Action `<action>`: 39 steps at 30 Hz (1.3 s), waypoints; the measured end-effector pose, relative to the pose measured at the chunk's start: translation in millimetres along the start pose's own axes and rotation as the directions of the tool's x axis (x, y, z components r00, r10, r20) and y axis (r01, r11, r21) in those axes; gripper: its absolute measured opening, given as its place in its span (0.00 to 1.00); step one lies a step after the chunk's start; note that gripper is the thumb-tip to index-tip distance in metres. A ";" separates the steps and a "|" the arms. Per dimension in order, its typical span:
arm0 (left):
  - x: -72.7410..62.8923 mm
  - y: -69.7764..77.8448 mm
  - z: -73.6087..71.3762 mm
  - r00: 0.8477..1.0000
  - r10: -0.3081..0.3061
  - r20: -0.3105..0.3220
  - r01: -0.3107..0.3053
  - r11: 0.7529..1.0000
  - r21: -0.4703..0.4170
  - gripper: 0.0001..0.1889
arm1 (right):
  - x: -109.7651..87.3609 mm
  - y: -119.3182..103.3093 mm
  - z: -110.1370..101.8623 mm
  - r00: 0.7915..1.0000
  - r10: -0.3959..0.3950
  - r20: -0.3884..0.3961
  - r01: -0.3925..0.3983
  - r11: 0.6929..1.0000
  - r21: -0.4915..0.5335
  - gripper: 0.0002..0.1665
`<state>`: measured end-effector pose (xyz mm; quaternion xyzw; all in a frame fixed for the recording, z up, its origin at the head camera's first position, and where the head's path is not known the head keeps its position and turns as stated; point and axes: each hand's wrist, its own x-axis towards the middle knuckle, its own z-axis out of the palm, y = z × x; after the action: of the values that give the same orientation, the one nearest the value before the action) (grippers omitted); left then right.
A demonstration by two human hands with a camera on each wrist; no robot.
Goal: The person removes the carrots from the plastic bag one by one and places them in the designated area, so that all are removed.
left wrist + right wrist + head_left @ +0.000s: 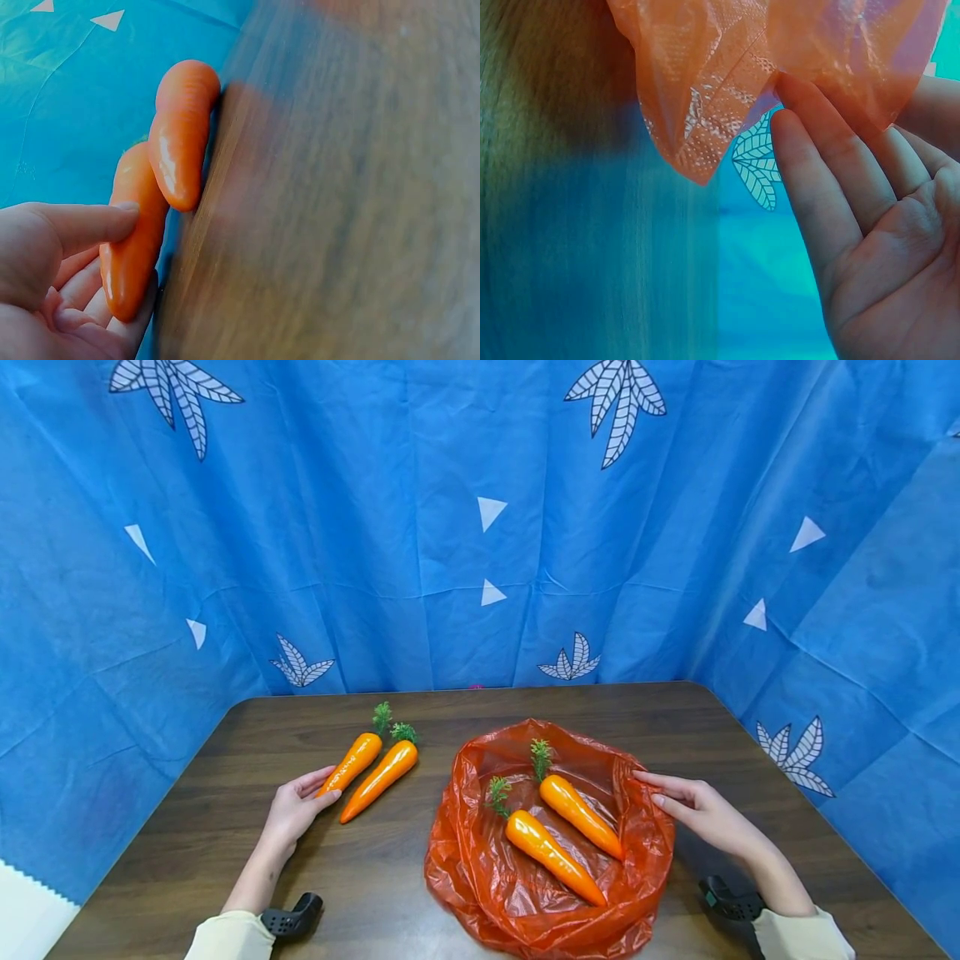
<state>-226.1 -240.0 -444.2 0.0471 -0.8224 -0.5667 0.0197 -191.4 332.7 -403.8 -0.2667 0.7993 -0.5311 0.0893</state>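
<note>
My left hand (294, 810) pinches a glossy orange toy-like carrot (352, 762) with a green leafy tuft, near its tapered end. The thumb lies across the carrot (133, 232) and the other fingers pass beneath it in the left wrist view. A second carrot (381, 781) lies close alongside to the right. My right hand (705, 814) touches the right rim of a crumpled red plastic bag (468, 860), its fingers fairly straight. In the right wrist view, bag film (705, 82) partly covers those fingers (840, 150). Two carrots lie in the bag's open mouth.
The dark wooden table (360, 877) has rounded far corners. A blue patterned curtain (420, 527) hangs behind it and along both sides. Each wrist wears a black band device, such as the left one (292, 917).
</note>
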 end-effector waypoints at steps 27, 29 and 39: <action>3.1 -2.8 1.2 0.999 0.035 0.013 -0.036 0.994 0.100 0.29 | -2.0 -2.7 -0.2 1.000 -0.021 -0.006 0.021 1.000 -0.015 0.24; 2.9 -3.3 0.8 0.999 0.030 0.016 -0.031 0.995 0.095 0.29 | -1.9 -2.4 -0.3 1.000 -0.021 -0.006 0.020 1.000 -0.016 0.24; 3.2 -3.1 -0.2 0.999 0.035 0.019 -0.036 0.997 0.070 0.29 | -1.9 -1.0 0.5 1.000 0.003 -0.010 -0.003 1.000 -0.018 0.25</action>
<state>-229.0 -241.5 -447.1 0.0284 -0.8427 -0.5372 0.0209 -189.3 333.0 -403.3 -0.2638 0.8048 -0.5250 0.0838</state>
